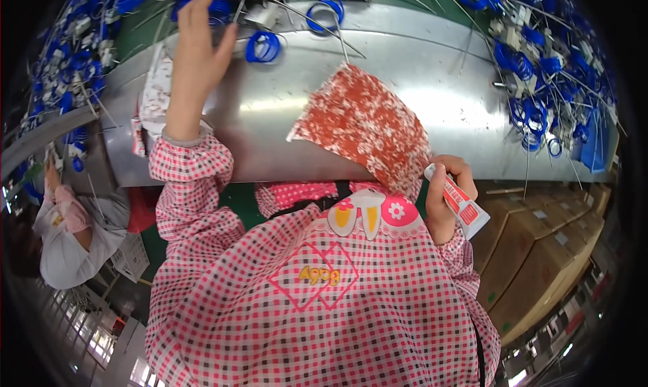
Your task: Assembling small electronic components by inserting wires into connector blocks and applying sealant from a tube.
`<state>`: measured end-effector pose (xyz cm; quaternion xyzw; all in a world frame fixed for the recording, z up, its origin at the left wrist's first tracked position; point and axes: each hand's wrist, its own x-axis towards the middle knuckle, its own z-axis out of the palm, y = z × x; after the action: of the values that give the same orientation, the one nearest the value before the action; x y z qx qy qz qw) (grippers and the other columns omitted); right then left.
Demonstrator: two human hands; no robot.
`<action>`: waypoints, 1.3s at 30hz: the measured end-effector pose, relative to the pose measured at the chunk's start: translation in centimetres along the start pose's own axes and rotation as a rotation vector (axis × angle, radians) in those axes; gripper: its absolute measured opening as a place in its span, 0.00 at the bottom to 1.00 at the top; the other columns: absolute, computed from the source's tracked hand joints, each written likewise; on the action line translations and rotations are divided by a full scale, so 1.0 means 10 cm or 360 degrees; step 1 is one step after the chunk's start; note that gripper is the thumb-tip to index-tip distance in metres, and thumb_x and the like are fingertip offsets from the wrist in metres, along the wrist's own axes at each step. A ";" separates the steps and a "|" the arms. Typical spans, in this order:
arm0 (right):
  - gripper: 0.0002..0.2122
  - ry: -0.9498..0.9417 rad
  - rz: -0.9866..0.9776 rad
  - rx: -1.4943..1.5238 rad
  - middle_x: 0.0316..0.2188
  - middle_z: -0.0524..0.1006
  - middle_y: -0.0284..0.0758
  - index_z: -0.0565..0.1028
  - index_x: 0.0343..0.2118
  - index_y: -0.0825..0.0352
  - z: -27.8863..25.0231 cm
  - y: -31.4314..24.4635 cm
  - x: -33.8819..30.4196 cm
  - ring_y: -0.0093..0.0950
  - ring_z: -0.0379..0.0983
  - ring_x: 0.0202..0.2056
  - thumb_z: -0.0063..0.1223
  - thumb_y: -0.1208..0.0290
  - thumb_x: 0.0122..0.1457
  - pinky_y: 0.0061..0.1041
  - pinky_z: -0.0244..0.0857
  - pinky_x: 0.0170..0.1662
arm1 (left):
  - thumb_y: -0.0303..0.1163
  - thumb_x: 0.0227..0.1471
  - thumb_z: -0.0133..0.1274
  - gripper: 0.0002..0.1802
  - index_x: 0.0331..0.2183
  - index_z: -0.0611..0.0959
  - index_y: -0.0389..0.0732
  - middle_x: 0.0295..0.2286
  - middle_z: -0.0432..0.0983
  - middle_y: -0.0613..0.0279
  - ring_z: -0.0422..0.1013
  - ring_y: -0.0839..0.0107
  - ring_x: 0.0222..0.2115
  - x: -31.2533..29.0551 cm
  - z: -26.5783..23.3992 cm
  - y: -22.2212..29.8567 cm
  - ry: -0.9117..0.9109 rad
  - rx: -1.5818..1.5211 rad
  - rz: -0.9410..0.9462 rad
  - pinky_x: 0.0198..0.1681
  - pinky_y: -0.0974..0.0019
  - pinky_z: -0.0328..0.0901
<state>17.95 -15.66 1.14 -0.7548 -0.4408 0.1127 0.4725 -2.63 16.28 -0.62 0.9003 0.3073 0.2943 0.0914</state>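
My left hand reaches out over the far edge of the metal worktop, fingers stretched and thumb apart. Just beyond its fingertips lie blue coiled wires with whitish parts and thin metal rods; whether a finger touches one I cannot tell. Another blue coil sits right of the thumb. At the worktop's near edge my right hand is closed round a white squeeze tube with a red label. Beside that hand, a red sheet mottled with white lies on the metal, its corner hanging over the edge.
Blue-coiled parts with rods are heaped at the far left and far right. A crumpled white and red packet lies by my left forearm. Brown cartons stand at right. Another person sits at left near a white crate.
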 end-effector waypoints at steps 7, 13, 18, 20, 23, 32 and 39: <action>0.02 -0.0140 0.0129 -0.0108 0.19 0.71 0.36 0.69 0.23 0.68 0.02 -0.05 0.18 0.28 0.68 0.19 0.48 0.76 0.48 0.22 0.61 0.25 | 0.30 0.45 0.51 0.09 0.27 0.74 0.34 0.25 0.71 0.57 0.68 0.62 0.27 0.29 -0.30 -0.05 0.0169 -0.0253 -0.0226 0.33 0.67 0.63; 0.04 -0.0280 0.0245 -0.0122 0.19 0.69 0.34 0.68 0.24 0.69 -0.01 -0.14 0.25 0.20 0.65 0.22 0.45 0.75 0.52 0.20 0.59 0.25 | 0.36 0.44 0.49 0.15 0.34 0.76 0.38 0.29 0.72 0.55 0.69 0.59 0.31 0.68 -0.51 -0.63 0.0544 0.0380 -0.0252 0.35 0.63 0.62; 0.05 -0.0130 0.0175 0.0042 0.16 0.68 0.34 0.68 0.21 0.70 0.10 0.12 0.22 0.22 0.63 0.18 0.48 0.75 0.50 0.20 0.57 0.23 | 0.32 0.36 0.53 0.25 0.42 0.70 0.48 0.35 0.69 0.57 0.60 0.60 0.43 0.82 -0.32 -0.37 0.0002 0.1173 -0.0354 0.39 0.48 0.51; 0.06 -0.0096 0.0202 0.0053 0.13 0.68 0.37 0.69 0.18 0.70 0.13 0.07 0.23 0.26 0.65 0.16 0.51 0.75 0.48 0.23 0.58 0.20 | 0.34 0.36 0.54 0.20 0.37 0.73 0.47 0.30 0.71 0.61 0.62 0.63 0.40 0.92 -0.39 -0.29 0.0015 0.1094 -0.0466 0.40 0.51 0.51; 0.06 -0.0153 -0.0010 -0.0015 0.15 0.67 0.30 0.67 0.21 0.70 0.11 0.02 0.22 0.17 0.60 0.18 0.47 0.75 0.52 0.17 0.55 0.21 | 0.37 0.38 0.54 0.16 0.34 0.75 0.47 0.26 0.72 0.63 0.64 0.67 0.38 0.90 -0.61 -0.32 0.0232 0.0949 -0.0537 0.40 0.54 0.50; 0.03 0.0224 -0.0069 0.0416 0.21 0.69 0.31 0.65 0.24 0.68 0.21 -0.18 0.52 0.17 0.62 0.21 0.43 0.77 0.52 0.15 0.56 0.26 | 0.43 0.54 0.40 0.18 0.39 0.66 0.37 0.29 0.73 0.58 0.67 0.76 0.27 0.57 -1.75 0.00 0.1874 -0.0465 -0.0381 0.31 0.78 0.61; 0.03 -0.0071 -0.0094 0.0502 0.23 0.69 0.33 0.65 0.25 0.68 0.29 -0.27 0.68 0.19 0.64 0.25 0.42 0.75 0.52 0.16 0.58 0.30 | 0.55 0.51 0.36 0.26 0.37 0.68 0.42 0.32 0.70 0.58 0.67 0.67 0.35 -0.17 -1.83 -0.07 0.2550 -0.2036 -0.0558 0.41 0.60 0.62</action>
<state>18.70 -8.22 3.43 -0.6553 -0.4499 0.1834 0.5783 -14.80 15.46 13.17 0.1672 0.1911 0.8967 0.3625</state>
